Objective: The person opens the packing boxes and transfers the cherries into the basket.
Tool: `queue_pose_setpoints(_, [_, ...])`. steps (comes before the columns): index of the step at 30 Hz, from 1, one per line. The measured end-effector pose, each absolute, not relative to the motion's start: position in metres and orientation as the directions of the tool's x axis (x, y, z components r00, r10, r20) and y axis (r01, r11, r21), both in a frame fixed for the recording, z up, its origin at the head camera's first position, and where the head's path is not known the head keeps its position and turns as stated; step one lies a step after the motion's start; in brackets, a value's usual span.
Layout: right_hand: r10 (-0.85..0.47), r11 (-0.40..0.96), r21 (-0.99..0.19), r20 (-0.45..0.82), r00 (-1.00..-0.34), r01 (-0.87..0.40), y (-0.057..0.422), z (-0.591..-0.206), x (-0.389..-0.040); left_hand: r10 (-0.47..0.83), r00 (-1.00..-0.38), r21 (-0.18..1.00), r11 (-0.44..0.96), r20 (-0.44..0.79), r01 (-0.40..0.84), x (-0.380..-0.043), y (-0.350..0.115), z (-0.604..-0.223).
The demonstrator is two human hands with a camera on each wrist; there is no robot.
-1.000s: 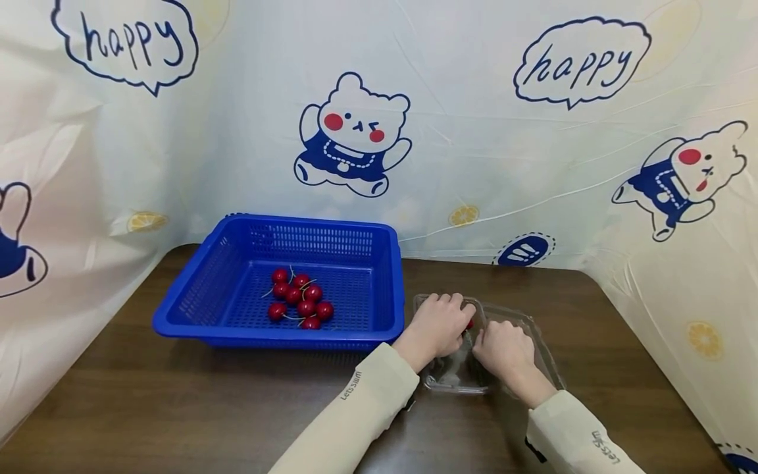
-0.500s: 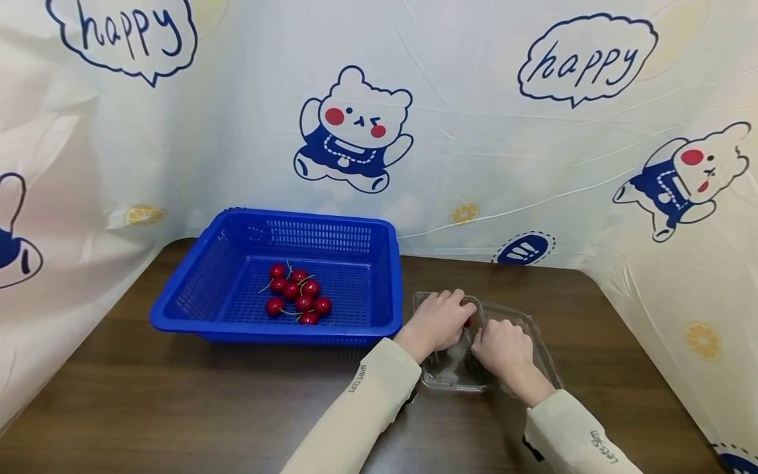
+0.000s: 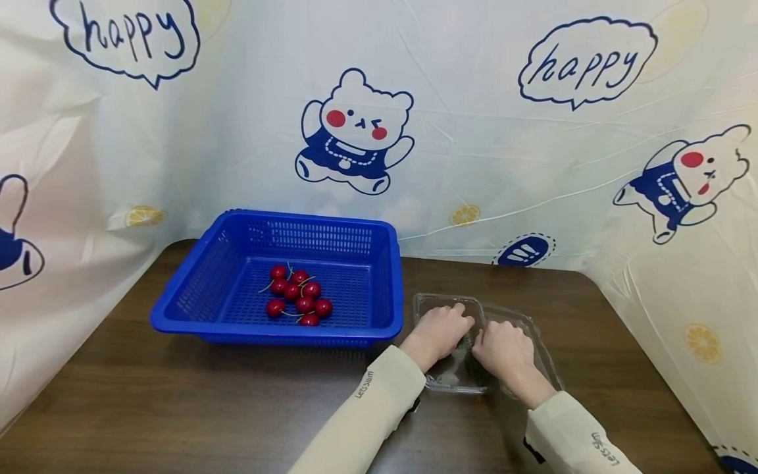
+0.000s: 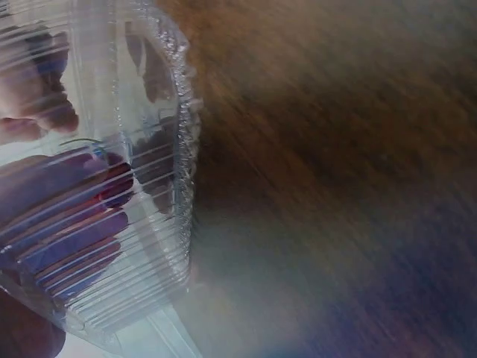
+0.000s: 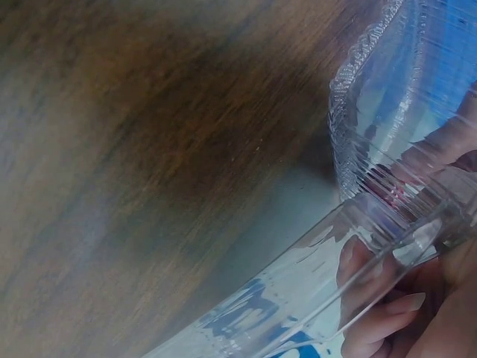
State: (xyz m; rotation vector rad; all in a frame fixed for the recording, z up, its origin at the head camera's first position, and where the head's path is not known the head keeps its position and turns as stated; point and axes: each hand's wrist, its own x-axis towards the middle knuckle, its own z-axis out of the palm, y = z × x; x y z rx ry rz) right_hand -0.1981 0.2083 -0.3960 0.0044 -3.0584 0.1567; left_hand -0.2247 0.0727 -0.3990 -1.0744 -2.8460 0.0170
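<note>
In the head view a clear plastic clamshell box lies open on the table, its lid folded out to the right. My left hand reaches down inside the box with bent fingers. Through the ribbed wall, the left wrist view shows a red cherry at those fingertips, a thin green stem beside it. From above, the hand hides this cherry. My right hand grips the box where body and lid meet, fingers curled at the clear edge.
Left of the box stands a blue perforated basket, several red cherries with stems on its floor. A dark wooden table carries everything. Behind and beside it hangs a pale printed curtain.
My left hand has drawn slightly toward the near side within the box, and the red spot beside its fingers is now covered. The right hand keeps its place.
</note>
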Motion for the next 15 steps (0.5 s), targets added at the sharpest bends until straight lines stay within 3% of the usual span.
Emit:
queue_pose_setpoints(8, [-0.008,0.995,-0.102,0.081,-0.997,-0.017,0.2087,-0.3959,-0.1980,0.645,-0.759,-0.004,0.762,0.090,0.647,-0.2243,0.0737,-0.4008])
queue_pose_setpoints(15, [-0.008,0.994,-0.105,0.078,-0.997,-0.016,0.2086,-0.3948,-0.1973,0.648,-0.762,0.030,0.761,-0.002,0.647,-0.2241,0.0765,-0.3966])
